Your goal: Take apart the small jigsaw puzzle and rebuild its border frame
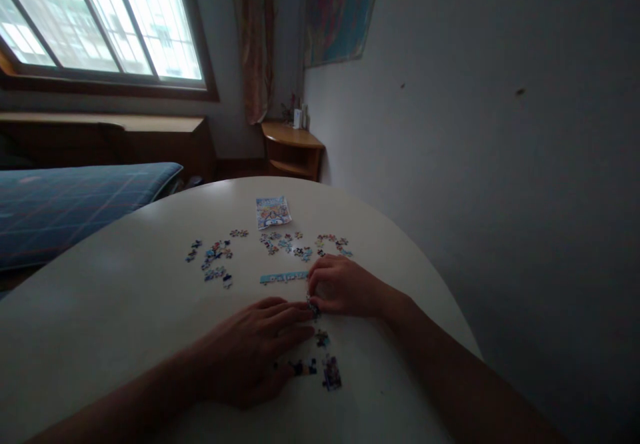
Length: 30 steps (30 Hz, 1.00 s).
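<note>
My left hand [255, 351] lies flat on the white round table [125, 311], fingers stretched toward a small puzzle piece [313, 309]. My right hand [345, 287] is curled, its fingertips pinching that same piece where the two hands meet. A joined blue strip of pieces [283, 277] lies just beyond my right hand. A few joined dark pieces [327, 367] sit by my left hand's fingers.
Loose puzzle pieces [213, 257] are scattered across the table's far half, with a small picture card [273, 211] behind them. A grey wall is close on the right. A blue bed [65, 204], a wooden corner shelf [293, 147] and a window stand beyond.
</note>
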Each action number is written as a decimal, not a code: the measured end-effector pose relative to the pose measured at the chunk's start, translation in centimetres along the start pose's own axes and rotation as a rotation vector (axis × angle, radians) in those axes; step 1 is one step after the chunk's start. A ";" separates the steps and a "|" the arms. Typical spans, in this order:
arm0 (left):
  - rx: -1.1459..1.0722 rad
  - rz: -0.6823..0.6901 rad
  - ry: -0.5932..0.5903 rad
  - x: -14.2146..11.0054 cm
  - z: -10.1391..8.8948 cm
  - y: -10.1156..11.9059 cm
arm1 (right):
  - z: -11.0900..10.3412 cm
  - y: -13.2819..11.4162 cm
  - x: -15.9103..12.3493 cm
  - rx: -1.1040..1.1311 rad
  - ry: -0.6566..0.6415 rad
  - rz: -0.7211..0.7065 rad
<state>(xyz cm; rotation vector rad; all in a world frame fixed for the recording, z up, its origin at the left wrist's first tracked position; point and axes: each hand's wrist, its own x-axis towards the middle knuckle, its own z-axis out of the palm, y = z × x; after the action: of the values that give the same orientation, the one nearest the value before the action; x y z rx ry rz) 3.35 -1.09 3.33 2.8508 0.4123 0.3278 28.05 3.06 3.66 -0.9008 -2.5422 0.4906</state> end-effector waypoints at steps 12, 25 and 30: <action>-0.001 -0.013 -0.013 0.0 -0.1 0.0 | -0.2 -0.2 0.0 0.129 -0.035 0.066; -0.076 -0.017 -0.024 0.0 -0.2 0.0 | -0.4 -1.1 -0.2 0.115 -0.053 0.090; -0.060 -0.037 -0.007 -0.2 0.0 0.0 | -1.8 -1.3 -1.0 0.137 -0.126 0.121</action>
<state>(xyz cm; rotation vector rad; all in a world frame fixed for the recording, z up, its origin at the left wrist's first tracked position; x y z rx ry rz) 3.20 -1.13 3.34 2.7811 0.4460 0.3171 28.89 1.78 5.53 -1.0057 -2.5384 0.7714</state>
